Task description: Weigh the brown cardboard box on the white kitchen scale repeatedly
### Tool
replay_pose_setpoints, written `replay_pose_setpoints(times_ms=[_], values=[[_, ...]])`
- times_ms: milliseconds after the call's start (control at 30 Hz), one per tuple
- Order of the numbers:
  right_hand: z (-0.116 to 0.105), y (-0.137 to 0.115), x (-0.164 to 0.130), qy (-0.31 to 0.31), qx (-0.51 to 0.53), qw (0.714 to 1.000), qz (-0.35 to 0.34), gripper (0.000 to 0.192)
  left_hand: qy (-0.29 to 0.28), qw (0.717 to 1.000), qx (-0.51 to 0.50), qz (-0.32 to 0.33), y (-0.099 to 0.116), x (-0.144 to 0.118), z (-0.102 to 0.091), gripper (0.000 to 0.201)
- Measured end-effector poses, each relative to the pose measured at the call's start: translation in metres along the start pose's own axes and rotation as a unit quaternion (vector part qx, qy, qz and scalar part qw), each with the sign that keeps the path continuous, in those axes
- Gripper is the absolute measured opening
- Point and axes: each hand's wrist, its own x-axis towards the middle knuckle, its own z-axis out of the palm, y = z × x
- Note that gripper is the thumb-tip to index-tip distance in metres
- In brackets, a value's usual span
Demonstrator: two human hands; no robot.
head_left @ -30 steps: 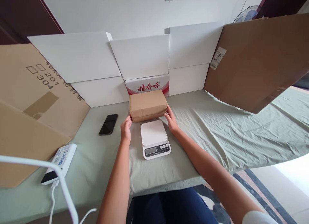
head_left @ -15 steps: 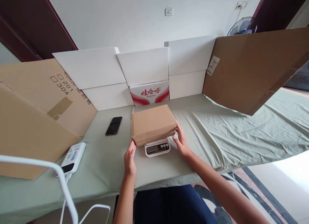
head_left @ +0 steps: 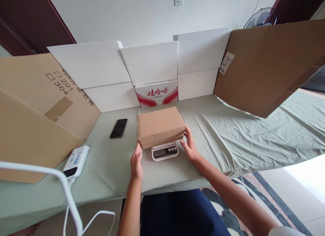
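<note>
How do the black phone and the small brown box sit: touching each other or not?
Apart. The head view shows green cloth between the black phone and the small brown box.

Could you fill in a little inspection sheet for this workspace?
Surface: green cloth, wrinkled on the right.
Things in use: brown box over a white scale; whether it rests there is hidden.
Clutter: black phone and white device, left of the box.
Hands: left hand at the box's near left corner; right hand at its near right corner.
Cables: white cable at the device's near end.
Surroundings: white panels and red-and-white box behind; tall cardboard left and right; fan and wall socket beyond.
</note>
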Motion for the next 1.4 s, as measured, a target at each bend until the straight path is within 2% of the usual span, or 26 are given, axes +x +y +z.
replay_pose_setpoints(times_ms=[167,400,567,733,833,1400], values=[[0.002,-0.004,0.0,0.005,0.0,1.0,0.004,0.065,0.001,1.0,0.0,0.001,0.002,-0.001,0.001,0.066],[0.002,-0.009,0.003,0.017,0.005,1.0,0.003,0.062,-0.026,1.0,-0.006,0.012,0.002,0.003,0.002,0.066],[0.001,-0.008,0.003,0.02,0.01,1.0,0.001,0.063,-0.013,0.999,-0.013,0.028,0.005,0.004,0.004,0.068],[-0.005,-0.008,0.005,0.119,0.034,0.992,0.037,0.06,0.065,0.992,-0.061,0.093,0.017,0.004,0.005,0.057],[-0.007,-0.011,0.006,0.148,0.033,0.986,0.072,0.054,0.075,0.991,-0.071,0.09,0.019,0.004,0.005,0.054],[-0.007,-0.014,0.008,0.137,0.007,0.988,0.068,0.036,0.077,0.992,-0.065,0.073,0.019,0.005,0.005,0.057]])
